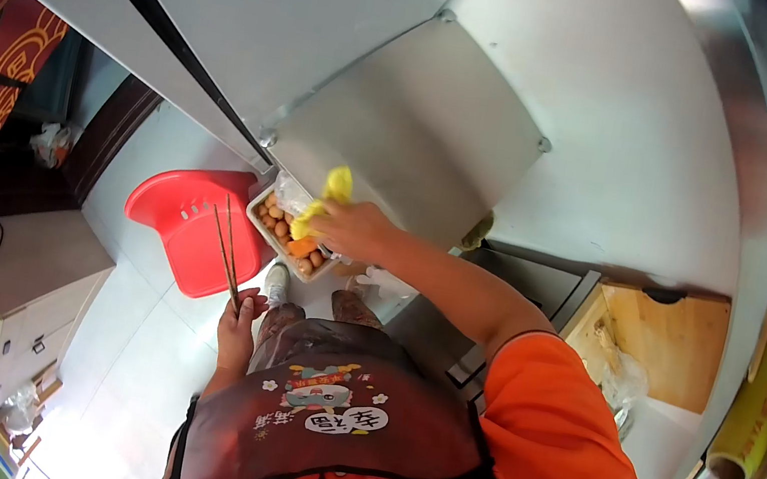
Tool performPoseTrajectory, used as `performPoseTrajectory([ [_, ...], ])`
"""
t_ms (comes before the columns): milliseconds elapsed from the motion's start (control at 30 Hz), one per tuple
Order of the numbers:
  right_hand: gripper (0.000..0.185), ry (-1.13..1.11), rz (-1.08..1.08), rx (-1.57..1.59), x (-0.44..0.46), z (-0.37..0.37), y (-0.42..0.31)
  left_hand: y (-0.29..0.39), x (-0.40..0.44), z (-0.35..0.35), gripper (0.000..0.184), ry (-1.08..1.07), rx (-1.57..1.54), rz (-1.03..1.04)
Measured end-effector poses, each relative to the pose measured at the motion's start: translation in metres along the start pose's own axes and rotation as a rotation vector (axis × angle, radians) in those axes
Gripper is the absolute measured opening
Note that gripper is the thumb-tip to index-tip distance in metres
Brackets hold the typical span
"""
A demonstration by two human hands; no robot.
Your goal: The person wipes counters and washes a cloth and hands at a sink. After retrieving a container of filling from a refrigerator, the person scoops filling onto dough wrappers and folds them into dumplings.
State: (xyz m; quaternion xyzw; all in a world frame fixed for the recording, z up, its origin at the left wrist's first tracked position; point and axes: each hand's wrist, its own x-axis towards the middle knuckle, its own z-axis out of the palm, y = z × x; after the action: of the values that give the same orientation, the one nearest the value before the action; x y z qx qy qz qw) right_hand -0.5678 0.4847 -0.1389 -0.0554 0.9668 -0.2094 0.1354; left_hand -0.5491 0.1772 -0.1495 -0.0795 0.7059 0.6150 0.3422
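Yellow cloth (339, 185) pinched, jutting past right hand (352, 230) — chopsticks (228, 249) clasped, jutting past left hand (241, 315).

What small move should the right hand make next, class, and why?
Probably lift the yellow cloth clear of the box: the right hand holds it, its lower end overlaps the box in this view, and brown round items lie exposed there.
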Motion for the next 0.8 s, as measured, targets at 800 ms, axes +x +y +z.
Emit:
performPoseTrajectory([
  [800, 0.044, 0.583, 0.333, 0.786, -0.044, -0.041, 0.063, 0.088, 0.024, 0.103, 0.032, -0.225, -0.925, -0.283],
])
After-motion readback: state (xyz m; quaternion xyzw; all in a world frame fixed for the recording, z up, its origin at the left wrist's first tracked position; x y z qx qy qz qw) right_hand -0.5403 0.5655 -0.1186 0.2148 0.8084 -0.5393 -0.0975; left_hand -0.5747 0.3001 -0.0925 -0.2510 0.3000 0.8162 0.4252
